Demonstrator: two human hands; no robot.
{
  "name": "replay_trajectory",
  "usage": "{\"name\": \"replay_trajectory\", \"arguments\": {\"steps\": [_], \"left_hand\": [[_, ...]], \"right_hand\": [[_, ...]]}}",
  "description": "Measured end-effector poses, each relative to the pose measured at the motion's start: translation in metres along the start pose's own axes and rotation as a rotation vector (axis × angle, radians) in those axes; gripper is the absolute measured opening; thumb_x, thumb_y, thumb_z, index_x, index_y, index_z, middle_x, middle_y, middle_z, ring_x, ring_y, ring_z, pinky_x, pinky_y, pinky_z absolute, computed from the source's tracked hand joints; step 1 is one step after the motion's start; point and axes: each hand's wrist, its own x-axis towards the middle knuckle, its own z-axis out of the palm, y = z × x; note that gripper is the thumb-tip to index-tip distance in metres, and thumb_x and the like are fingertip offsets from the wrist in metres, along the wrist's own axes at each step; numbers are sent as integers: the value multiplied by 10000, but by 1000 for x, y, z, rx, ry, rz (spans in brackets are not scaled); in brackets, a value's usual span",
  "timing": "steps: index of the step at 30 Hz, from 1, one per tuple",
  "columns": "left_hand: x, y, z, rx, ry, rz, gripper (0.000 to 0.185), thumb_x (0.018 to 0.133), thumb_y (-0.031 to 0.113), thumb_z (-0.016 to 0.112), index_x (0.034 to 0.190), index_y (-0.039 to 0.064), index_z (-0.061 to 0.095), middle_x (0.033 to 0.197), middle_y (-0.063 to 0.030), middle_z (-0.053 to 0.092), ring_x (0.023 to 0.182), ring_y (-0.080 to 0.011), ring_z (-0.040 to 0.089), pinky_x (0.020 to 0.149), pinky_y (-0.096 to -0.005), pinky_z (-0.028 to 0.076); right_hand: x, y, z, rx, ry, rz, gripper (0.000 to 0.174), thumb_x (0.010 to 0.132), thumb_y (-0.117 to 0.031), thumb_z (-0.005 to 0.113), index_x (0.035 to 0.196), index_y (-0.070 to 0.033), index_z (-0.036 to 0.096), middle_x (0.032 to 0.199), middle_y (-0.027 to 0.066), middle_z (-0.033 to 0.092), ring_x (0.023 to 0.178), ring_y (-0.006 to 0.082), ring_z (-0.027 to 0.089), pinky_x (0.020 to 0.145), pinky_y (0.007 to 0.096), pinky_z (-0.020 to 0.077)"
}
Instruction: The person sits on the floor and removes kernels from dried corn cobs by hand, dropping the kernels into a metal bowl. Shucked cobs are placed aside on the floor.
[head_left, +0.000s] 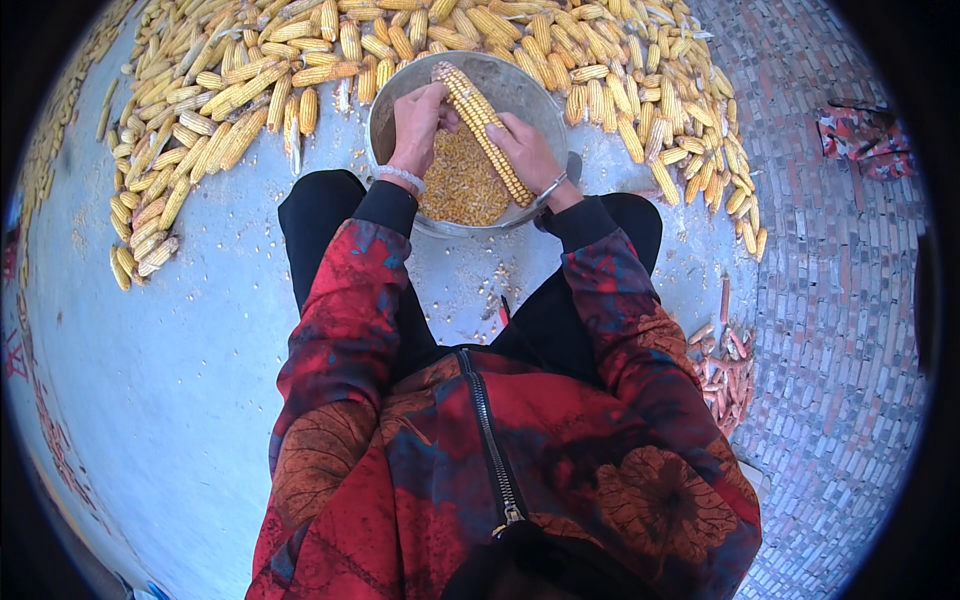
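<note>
An ear of corn (480, 124) slants across the top of a round metal bucket (551, 90), its far end pointing up and to the left. My right hand (525, 150) grips the lower half, thumb across the rows of kernels. Near the upper end my left hand (420, 124) has curled fingers pressed against the ear's left side; part of this contact is hidden. A patch by the tip shows bare cob. Loose yellow kernels (461, 184) cover the bucket's bottom. The bucket stands on the floor between my knees.
A large heap of husked corn ears (247, 82) curves around the bucket's far side. Reddish stripped cobs (727, 382) lie in a pile at right. Stray kernels dot the concrete floor (180, 360). Paving bricks (832, 262) and a camouflage cloth (870, 142) are further right. A red-and-black object (504, 311) lies between my legs.
</note>
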Motion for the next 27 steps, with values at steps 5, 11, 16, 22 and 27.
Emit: {"name": "replay_trajectory", "arguments": {"steps": [5,11,16,22,27], "left_hand": [[0,-3,-3,6,24,75,167,806,98,509,743,-31,595,625,-75,569,488,-131,528,448,-250,426],[-2,2,1,-116,73,-65,137,795,57,494,759,-22,600,674,-46,569,542,-118,527,467,-232,396],[0,-1,-3,46,42,67,185,803,107,514,812,-55,603,686,-109,601,513,-168,576,476,-256,477],[1,-3,-2,-58,-20,-48,187,803,104,516,784,-57,610,659,-100,607,513,-152,569,483,-247,469],[5,-7,-6,100,-33,40,163,808,99,517,843,-33,607,705,-71,604,562,-127,555,513,-237,429]], "right_hand": [[-3,-4,0,-173,33,-156,408,866,-396,499,1054,-34,526,887,221,602,849,384,582,715,407,452],[-1,-5,-1,-133,24,-112,412,864,-398,500,1067,-40,525,898,224,604,863,385,581,728,408,449],[0,2,1,-60,-2,-71,401,867,-382,493,1067,-37,533,898,217,608,862,360,589,734,387,447],[8,12,7,76,-27,60,387,868,-370,491,1054,-35,546,886,199,613,849,324,599,735,365,447],[5,13,6,25,-25,-10,390,867,-368,491,1052,-30,547,884,196,611,857,317,597,746,363,444]]}}
